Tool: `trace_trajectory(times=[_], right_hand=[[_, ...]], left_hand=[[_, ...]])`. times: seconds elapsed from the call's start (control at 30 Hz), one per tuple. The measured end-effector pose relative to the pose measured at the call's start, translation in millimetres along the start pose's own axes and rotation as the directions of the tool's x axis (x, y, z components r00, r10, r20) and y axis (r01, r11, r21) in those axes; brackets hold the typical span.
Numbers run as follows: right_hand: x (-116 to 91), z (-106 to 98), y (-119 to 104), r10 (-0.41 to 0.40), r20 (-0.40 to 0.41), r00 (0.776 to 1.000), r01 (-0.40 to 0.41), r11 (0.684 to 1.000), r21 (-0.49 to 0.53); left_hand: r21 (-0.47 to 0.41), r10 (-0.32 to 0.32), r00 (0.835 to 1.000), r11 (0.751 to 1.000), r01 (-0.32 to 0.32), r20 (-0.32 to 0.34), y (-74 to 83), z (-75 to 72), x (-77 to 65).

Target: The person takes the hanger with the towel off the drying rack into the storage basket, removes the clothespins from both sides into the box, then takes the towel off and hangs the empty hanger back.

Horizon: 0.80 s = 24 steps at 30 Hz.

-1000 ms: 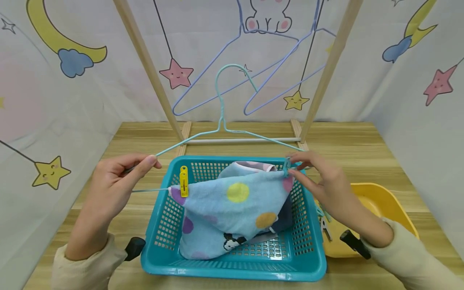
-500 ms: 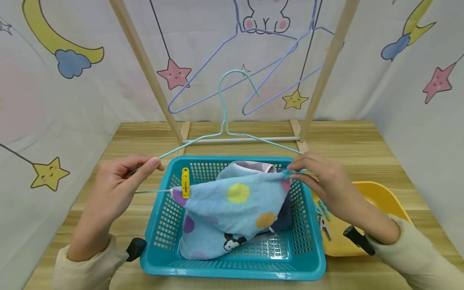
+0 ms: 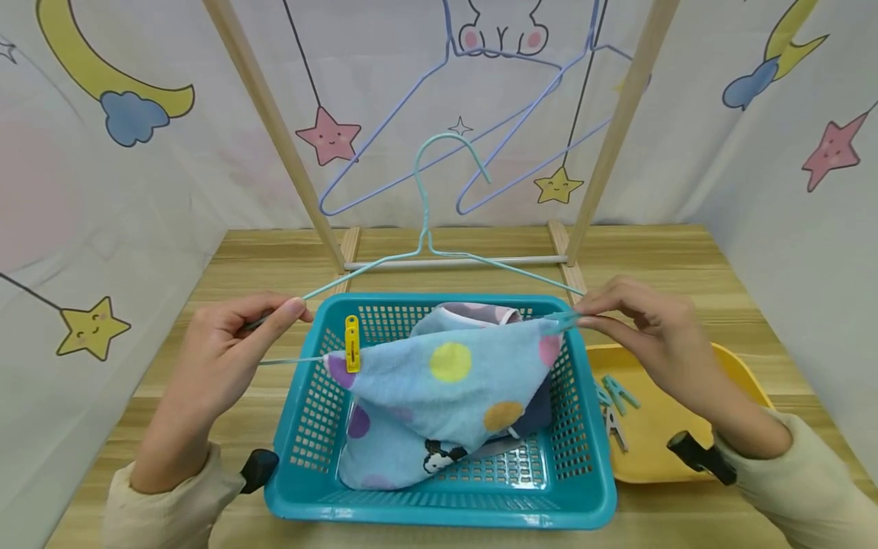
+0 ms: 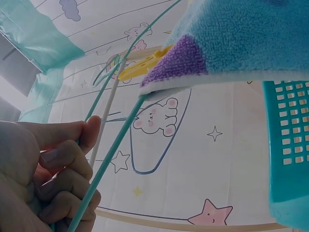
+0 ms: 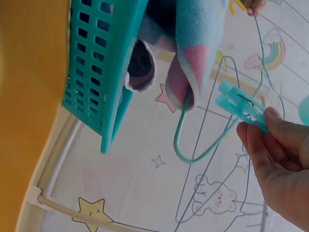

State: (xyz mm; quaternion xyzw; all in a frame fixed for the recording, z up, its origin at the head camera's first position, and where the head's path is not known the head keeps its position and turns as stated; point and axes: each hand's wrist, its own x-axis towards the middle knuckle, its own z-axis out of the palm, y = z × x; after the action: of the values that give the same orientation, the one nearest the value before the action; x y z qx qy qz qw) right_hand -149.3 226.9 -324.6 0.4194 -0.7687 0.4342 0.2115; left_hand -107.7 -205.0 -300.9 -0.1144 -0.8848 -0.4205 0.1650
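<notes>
My left hand (image 3: 233,343) grips the left shoulder of a mint-green wire hanger (image 3: 424,206). A light blue towel (image 3: 411,370) with coloured dots drapes over the hanger's lower bar and hangs into the basket. At its left corner a yellow clothespin (image 3: 352,345) stands clipped on. My right hand (image 3: 648,328) pinches a teal clothespin (image 5: 241,106) by its handles, at the towel's right corner in the head view. From the right wrist, this clothespin shows beside the pink-dotted corner (image 5: 195,65), and the hanger's bent end comes out of the towel fold.
A teal basket (image 3: 439,518) holds more cloth under the towel. To its right, a yellow tray (image 3: 665,442) carries several clothespins (image 3: 620,393). Behind stands a wooden rack (image 3: 274,137) with blue-violet hangers (image 3: 384,110) on it. Printed cloth walls surround the table.
The teal clothespin has turned from upright to lying flat at the towel's right corner. My right hand has shifted right with it, uncovering clothespins in the tray. My left hand keeps its hold.
</notes>
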Motion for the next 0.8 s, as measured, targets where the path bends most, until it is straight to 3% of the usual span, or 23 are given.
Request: trace_trajectory(times=[0.27, 0.33, 0.43, 0.57, 0.67, 0.8], right_hand=[[-16.7, -22.3, 4.4, 0.102, 0.039, 0.994, -0.108, 0.973, 0.205], [-21.0, -29.5, 3.5, 0.143, 0.053, 0.988, -0.151, 0.974, 0.171], [-28.6, -39.5, 2.7, 0.223, 0.080, 0.971, -0.223, 0.975, -0.003], [-40.1, -46.3, 10.2, 0.330, 0.133, 0.935, -0.305, 0.936, -0.178], [-51.1, -47.5, 20.2, 0.377, 0.181, 0.908, -0.332, 0.913, -0.237], [-64.7, -47.2, 31.2, 0.389, 0.234, 0.891, -0.323, 0.906, -0.274]], left_hand=[[0.007, 0.008, 1.000, 1.000, -0.008, -0.005, -0.4, 0.7, 0.3], [0.003, 0.010, 1.000, 1.000, -0.010, -0.007, -0.8, 1.0, 0.6], [-0.004, 0.009, 1.000, 1.000, -0.009, -0.010, -0.8, 1.2, 1.4], [-0.008, 0.004, 1.000, 1.000, -0.004, -0.010, -0.2, 1.2, 2.0], [-0.006, 0.006, 1.000, 1.000, -0.006, -0.005, 0.5, 1.4, 1.8], [-0.016, 0.013, 1.000, 1.000, -0.013, 0.003, 2.0, 1.6, 1.5]])
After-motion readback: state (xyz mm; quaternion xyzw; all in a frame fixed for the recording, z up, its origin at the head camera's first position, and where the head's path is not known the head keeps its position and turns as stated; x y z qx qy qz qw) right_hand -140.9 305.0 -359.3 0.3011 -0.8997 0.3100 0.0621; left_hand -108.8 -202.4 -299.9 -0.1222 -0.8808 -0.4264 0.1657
